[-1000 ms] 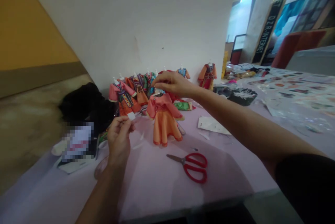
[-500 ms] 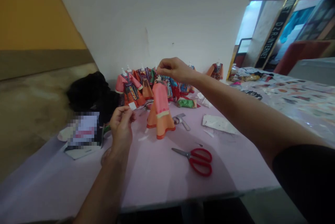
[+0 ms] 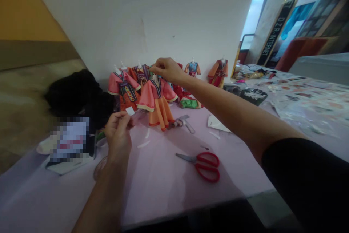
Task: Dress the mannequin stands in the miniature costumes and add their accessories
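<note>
My right hand (image 3: 167,69) pinches the top of a small doll dress (image 3: 157,103) with pink sleeves and an orange skirt, holding it upright on the pink table (image 3: 163,185). My left hand (image 3: 117,135) pinches a small white paper tag (image 3: 130,111) just left of the dress. Behind the dress stands a row of several more little costumes (image 3: 128,85) on white stands, against a white board (image 3: 152,18).
Red-handled scissors (image 3: 201,164) lie on the table in front of the dress. A metal clip (image 3: 185,123), white paper scraps (image 3: 218,123) and a green cloth piece (image 3: 189,103) lie nearby. A black bag (image 3: 79,95) sits at left; printed sheets (image 3: 305,98) cover the right.
My right hand has turned the orange dress round so its front and spread sleeves face me, and shifted it slightly left. My left hand keeps the tag, barely moving.
</note>
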Tool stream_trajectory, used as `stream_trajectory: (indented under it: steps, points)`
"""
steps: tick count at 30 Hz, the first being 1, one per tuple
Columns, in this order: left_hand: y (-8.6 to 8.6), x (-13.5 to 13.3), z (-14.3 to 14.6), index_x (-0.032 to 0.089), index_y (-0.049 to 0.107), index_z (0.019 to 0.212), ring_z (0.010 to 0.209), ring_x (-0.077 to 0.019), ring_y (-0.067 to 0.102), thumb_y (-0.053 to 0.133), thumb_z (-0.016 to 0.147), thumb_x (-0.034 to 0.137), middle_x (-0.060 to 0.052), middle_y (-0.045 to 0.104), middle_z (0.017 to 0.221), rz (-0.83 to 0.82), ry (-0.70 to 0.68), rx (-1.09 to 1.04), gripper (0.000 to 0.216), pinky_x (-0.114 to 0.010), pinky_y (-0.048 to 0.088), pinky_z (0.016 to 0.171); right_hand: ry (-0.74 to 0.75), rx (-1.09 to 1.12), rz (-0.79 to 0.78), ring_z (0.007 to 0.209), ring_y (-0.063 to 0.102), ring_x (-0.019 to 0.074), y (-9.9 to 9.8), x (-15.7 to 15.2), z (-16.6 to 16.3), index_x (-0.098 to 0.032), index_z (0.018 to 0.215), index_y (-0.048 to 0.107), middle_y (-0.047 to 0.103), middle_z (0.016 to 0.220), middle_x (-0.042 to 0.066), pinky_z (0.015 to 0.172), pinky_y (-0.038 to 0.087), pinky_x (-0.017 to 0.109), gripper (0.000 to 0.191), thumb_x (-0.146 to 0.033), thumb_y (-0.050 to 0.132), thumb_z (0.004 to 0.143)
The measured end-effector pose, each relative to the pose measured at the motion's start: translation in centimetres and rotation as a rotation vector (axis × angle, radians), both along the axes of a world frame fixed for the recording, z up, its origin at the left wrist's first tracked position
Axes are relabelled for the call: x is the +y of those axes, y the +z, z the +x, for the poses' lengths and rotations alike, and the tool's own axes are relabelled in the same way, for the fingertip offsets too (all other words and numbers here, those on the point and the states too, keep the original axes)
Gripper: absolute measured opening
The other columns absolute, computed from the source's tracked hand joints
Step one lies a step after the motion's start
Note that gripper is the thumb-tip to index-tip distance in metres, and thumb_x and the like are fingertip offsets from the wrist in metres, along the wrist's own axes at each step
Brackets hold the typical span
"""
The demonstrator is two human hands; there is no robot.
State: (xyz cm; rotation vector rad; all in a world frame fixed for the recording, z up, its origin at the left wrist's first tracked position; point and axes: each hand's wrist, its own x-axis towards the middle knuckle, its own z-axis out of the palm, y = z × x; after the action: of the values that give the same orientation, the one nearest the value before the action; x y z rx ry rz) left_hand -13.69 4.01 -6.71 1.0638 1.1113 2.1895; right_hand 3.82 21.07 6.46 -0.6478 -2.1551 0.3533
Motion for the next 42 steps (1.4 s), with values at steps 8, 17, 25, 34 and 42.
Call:
stream_trajectory:
  steps: [8, 17, 25, 34, 42]
  points:
    - [-0.1, 0.1, 0.0, 0.022, 0.068, 0.077, 0.054, -0.0118, 0.052, 0.078, 0.068, 0.024, 0.002, 0.061, 0.060, 0.003, 0.001, 0.011, 0.013, -0.025, 0.039, 0.056, 0.040, 0.130, 0.017, 0.084, 0.050, 0.0160, -1.5, 0.8, 2.8, -0.016, 0.093, 0.060, 0.058, 0.085, 0.001, 0.079, 0.039, 0.031, 0.028, -0.043, 0.054, 0.100]
    - [-0.7, 0.1, 0.9, 0.022, 0.067, 0.080, 0.054, -0.0101, 0.052, 0.078, 0.070, 0.024, 0.004, 0.059, 0.062, 0.019, 0.018, 0.061, 0.015, -0.024, 0.042, 0.054, -0.091, -0.185, -0.454, 0.072, 0.055, 0.0159, -16.3, -3.8, 9.2, -0.017, 0.086, 0.064, 0.062, 0.079, 0.002, 0.068, 0.038, 0.028, 0.020, -0.035, 0.072, 0.084]
    - [-1.0, -1.0, 3.9, 0.019, 0.067, 0.088, 0.056, -0.0099, 0.057, 0.073, 0.083, 0.026, 0.004, 0.060, 0.065, 0.046, 0.019, 0.372, 0.011, -0.023, 0.047, 0.058, -0.035, 0.007, -0.649, 0.073, 0.059, 0.0169, -19.5, -5.2, 9.0, -0.019, 0.078, 0.063, 0.066, 0.075, 0.002, 0.072, 0.043, 0.029, 0.005, -0.021, 0.067, 0.076]
    - [-0.5, -1.8, 7.8, 0.020, 0.061, 0.096, 0.071, -0.0121, 0.063, 0.074, 0.080, 0.030, 0.001, 0.064, 0.080, -0.088, -0.168, 0.403, 0.023, -0.025, 0.051, 0.068, 0.322, 0.407, -1.044, 0.080, 0.067, 0.0144, -16.4, -7.9, 12.4, -0.018, 0.084, 0.068, 0.070, 0.084, 0.001, 0.079, 0.051, 0.029, 0.022, -0.032, 0.080, 0.073]
    - [-1.0, -2.0, 10.1, 0.022, 0.054, 0.104, 0.089, -0.0176, 0.069, 0.076, 0.075, 0.033, -0.003, 0.070, 0.094, -0.188, -0.210, 0.353, 0.039, -0.034, 0.053, 0.087, 0.540, 0.531, -1.120, 0.083, 0.068, 0.0151, -13.0, -10.7, 13.4, -0.019, 0.086, 0.068, 0.070, 0.083, 0.001, 0.086, 0.055, 0.033, 0.017, -0.028, 0.080, 0.079]
